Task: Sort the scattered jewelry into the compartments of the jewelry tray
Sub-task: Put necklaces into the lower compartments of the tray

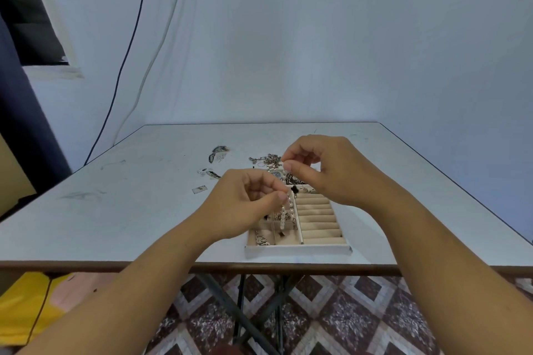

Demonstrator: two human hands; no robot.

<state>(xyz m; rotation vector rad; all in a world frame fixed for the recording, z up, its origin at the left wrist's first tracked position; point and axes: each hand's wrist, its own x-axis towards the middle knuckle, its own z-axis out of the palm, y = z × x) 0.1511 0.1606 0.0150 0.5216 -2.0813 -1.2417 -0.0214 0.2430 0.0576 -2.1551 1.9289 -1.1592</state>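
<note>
A beige jewelry tray [298, 249] lies near the table's front edge, with square compartments on its left and ring rolls [318, 219] on its right. Both hands hover over it. My left hand [245, 207] pinches the lower part of a pearl strand [287, 212] that dangles over the left compartments. My right hand [326, 170] pinches the strand's upper end between thumb and forefinger. A small silver piece [262, 240] lies in the tray's near-left compartment. Scattered jewelry, with a watch [277, 173] and chains [269, 159], sits just behind the tray, partly hidden by my hands.
More loose pieces lie on the white table further left: a dark patterned item [217, 151], smaller bits [209, 173] and a small flat tag [199, 189]. Behind the table stands a wall. Tiled floor and table legs show below the front edge.
</note>
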